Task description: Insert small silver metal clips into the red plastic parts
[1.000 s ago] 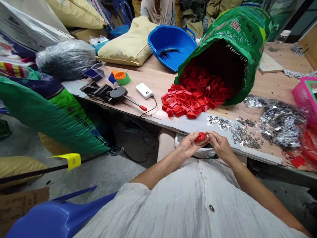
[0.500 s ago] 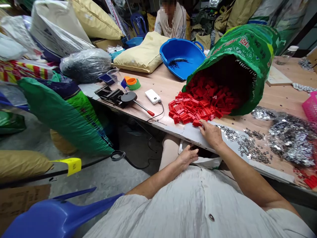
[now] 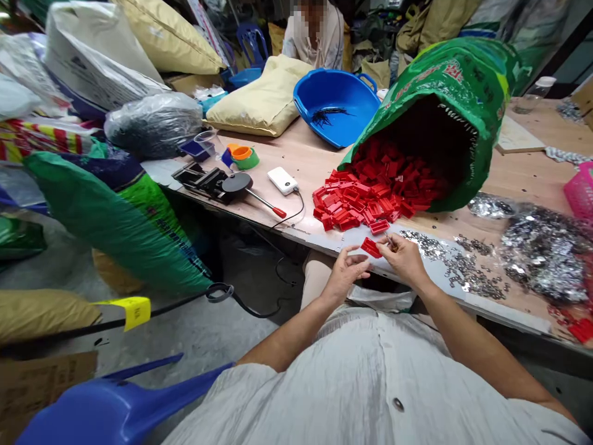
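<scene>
Between the thumb and fingers of my right hand (image 3: 404,258) is a small red plastic case (image 3: 371,247), held tilted over the table's front edge. Something small and dark also shows at those fingertips, too small to make out. My left hand (image 3: 345,272) is just left of the case, palm turned inward and fingers apart, with nothing in it. Behind both hands lies a heap of similar red plastic cases (image 3: 347,201), spilling from the mouth of a big green sack (image 3: 482,93). Small silvery metal parts (image 3: 467,272) are scattered to the right of my right hand.
A black hand-lever fixture (image 3: 208,182) stands at the table's left edge. Beside it lies a white power bank (image 3: 282,180) with a cable. A blue basin (image 3: 343,123) with thin black pieces stands farther back. Clear bags of metal parts (image 3: 546,253) lie right. A person (image 3: 319,37) is opposite.
My right hand has drawn a red case from the heap's front edge toward me. My left hand has risen from my lap to meet it.
</scene>
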`<state>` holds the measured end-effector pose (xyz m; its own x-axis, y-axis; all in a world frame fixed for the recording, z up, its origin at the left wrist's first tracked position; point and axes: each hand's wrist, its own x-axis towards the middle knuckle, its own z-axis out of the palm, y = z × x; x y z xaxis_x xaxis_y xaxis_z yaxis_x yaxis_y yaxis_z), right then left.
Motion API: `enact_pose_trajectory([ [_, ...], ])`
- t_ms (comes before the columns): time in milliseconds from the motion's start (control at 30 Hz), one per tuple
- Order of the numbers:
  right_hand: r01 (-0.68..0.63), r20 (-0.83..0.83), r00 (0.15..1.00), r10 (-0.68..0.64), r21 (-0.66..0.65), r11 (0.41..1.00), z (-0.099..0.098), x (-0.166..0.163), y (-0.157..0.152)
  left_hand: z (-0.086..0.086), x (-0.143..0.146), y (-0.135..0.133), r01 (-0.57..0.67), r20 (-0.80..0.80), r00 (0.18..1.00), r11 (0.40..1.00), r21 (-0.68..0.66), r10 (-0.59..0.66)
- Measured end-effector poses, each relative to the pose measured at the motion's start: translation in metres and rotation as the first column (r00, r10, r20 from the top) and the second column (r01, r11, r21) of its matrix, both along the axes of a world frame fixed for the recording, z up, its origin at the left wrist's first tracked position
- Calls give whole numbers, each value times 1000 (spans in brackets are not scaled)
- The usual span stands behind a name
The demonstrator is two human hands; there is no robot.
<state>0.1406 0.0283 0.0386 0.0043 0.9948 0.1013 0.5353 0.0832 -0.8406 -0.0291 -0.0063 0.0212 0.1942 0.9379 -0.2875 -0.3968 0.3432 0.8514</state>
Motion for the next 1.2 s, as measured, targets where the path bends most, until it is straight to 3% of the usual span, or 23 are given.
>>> enact_pose_trajectory([
  [133, 5, -168, 985, -26, -125, 992, -9, 0, -36, 0, 15, -4, 70, 9, 997, 995, 71, -71],
  [300, -27, -169, 986, -1, -161, 987, -12, 29, -64, -1, 27, -14, 189, 110, 976, 982, -9, -187],
  [433, 117, 44, 993, -114, -75, 990, -13, 88, -82, 4, 24, -13, 287, 226, 941, 949, -132, -253],
  [500, 249, 257, 935, -243, 8, 968, -16, 117, -91, 6, 23, -12, 311, 254, 931, 934, -174, -262],
  [567, 290, 399, 872, -284, 46, 956, -20, 137, -98, 7, 24, -12, 322, 278, 924, 926, -196, -263],
  [900, 331, 610, 730, -309, 80, 940, -28, 132, -103, 10, 33, -12, 397, 370, 880, 887, -234, -297],
  [1033, 276, 552, 777, -301, 130, 952, -23, 132, -101, 10, 32, -13, 436, 452, 840, 868, -235, -299],
  [1100, 243, 450, 846, -286, 152, 958, -19, 129, -99, 10, 32, -13, 453, 483, 827, 850, -270, -288],
  [1200, 216, 237, 945, -226, 68, 974, -9, 118, -96, 10, 34, -15, 462, 487, 829, 829, -316, -277],
])
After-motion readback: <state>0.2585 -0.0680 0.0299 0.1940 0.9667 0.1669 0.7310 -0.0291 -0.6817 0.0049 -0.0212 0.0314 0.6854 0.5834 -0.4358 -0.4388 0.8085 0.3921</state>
